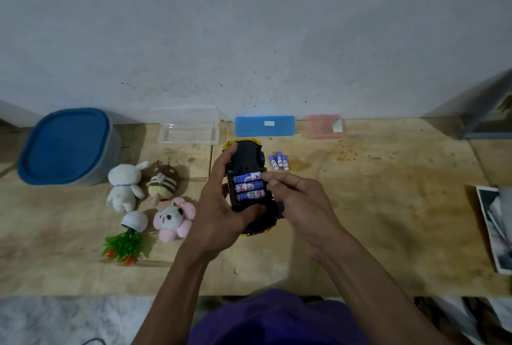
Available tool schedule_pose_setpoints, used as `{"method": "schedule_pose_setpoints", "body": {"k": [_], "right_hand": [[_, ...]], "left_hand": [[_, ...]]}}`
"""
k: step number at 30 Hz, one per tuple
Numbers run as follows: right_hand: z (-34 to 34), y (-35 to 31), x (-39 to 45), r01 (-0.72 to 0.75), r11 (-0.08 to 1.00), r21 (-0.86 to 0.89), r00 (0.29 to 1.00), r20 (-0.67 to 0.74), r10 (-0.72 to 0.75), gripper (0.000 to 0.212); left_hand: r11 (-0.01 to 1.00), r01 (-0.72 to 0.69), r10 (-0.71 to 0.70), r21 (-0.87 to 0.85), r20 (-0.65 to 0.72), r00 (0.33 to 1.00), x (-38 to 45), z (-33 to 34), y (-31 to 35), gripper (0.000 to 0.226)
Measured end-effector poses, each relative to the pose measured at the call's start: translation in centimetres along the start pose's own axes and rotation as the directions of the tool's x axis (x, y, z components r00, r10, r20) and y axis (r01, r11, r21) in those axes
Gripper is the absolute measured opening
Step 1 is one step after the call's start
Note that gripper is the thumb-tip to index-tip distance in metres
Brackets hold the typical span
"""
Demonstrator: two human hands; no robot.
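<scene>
- The left hand holds the car belly up, just above the bench, about midway along it and nearer the far edge than the near one
- Its fingers curl round the car's left side, the forefinger reaching up to the far end; the thumb lies across the near end of the black underside
- The battery bay is open, and three cells lie crosswise in it, side by side and touching
- The right hand comes in from the right, and its forefinger and thumb close narrowly on the right end of the top cell; the other fingers are curled into the palm
- The two lower cells lie just below those fingertips; whether the thumb touches the middle one cannot be told
- Three spare cells lie on the bench just right of the car's far end, close together, clear of both hands
- Along the far edge stand a clear box with its lid up, a blue box just behind the car, and a pink box
- Near the far left corner sits a tub with a blue lid
- Left of the car lie a rabbit, a bee and a pink plush, with a tipped plant nearest the near edge
- A photo lies at the right edge
</scene>
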State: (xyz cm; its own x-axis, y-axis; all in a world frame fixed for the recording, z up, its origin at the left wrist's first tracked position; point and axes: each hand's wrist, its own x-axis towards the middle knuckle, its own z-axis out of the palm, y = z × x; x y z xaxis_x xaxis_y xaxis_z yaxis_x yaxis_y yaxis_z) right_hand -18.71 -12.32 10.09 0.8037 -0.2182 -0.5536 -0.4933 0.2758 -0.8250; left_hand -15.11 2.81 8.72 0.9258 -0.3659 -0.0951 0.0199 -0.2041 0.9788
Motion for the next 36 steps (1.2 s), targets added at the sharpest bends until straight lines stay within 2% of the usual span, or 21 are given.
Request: {"method": "schedule_pose_setpoints", "body": {"k": [5, 7, 10, 13, 17, 21, 26, 31, 33, 36], "right_hand": [[0.6, 0.4, -0.4, 0.100, 0.995, -0.006, 0.994, -0.047, -0.100, 0.013], [0.9, 0.8, -0.6, 0.191, 0.975, -0.116, 0.972, -0.112, -0.204, 0.009], [1.3, 1.4, -0.3, 0.314, 0.885, -0.343, 0.911, -0.155, -0.383, 0.006], [1.2, 1.7, 0.3, 0.391, 0.844, -0.368, 0.870, -0.151, -0.469, 0.010], [0.9, 1.8, 1.0, 0.434, 0.787, -0.439, 0.861, -0.056, -0.506, 0.020], [0.7, 1.7, 1.3, 0.451, 0.730, -0.513, 0.848, -0.009, -0.530, 0.015], [0.8, 1.3, 0.9, 0.493, 0.717, -0.492, 0.832, 0.026, -0.554, 0.012], [1.0, 1.5, 0.7, 0.493, 0.706, -0.509, 0.832, 0.036, -0.554, 0.028], [1.1, 1.6, 0.6, 0.495, 0.704, -0.509, 0.822, 0.010, -0.570, 0.027], [1.2, 1.5, 0.3, 0.498, 0.768, -0.403, 0.820, -0.070, -0.568, 0.020]], "left_hand": [[0.998, 0.037, -0.038, -0.053, -0.022, 0.999, -0.4, -0.1, -0.4, 0.102], [0.996, 0.052, -0.054, -0.074, -0.024, 0.998, -0.6, 0.0, -0.4, 0.102], [0.996, 0.058, -0.060, -0.075, -0.027, 0.998, -0.9, 0.0, -0.5, 0.101], [0.996, 0.065, -0.066, -0.059, -0.020, 0.998, -1.0, 0.0, -0.4, 0.101], [0.993, 0.090, -0.091, -0.074, -0.018, 0.996, -1.2, 0.1, -0.6, 0.101], [0.989, 0.114, -0.116, -0.092, -0.014, 0.993, -1.3, 0.1, -0.8, 0.103], [0.986, 0.124, -0.124, -0.107, 0.009, 0.992, -1.4, 0.4, -0.9, 0.103], [0.986, 0.135, -0.134, -0.102, 0.011, 0.991, -1.5, 0.6, -1.0, 0.103], [0.986, 0.136, -0.136, -0.098, 0.011, 0.991, -1.5, 0.5, -1.0, 0.103], [0.988, 0.117, -0.115, -0.100, 0.017, 0.993, -1.3, 0.4, -0.5, 0.102]]}}
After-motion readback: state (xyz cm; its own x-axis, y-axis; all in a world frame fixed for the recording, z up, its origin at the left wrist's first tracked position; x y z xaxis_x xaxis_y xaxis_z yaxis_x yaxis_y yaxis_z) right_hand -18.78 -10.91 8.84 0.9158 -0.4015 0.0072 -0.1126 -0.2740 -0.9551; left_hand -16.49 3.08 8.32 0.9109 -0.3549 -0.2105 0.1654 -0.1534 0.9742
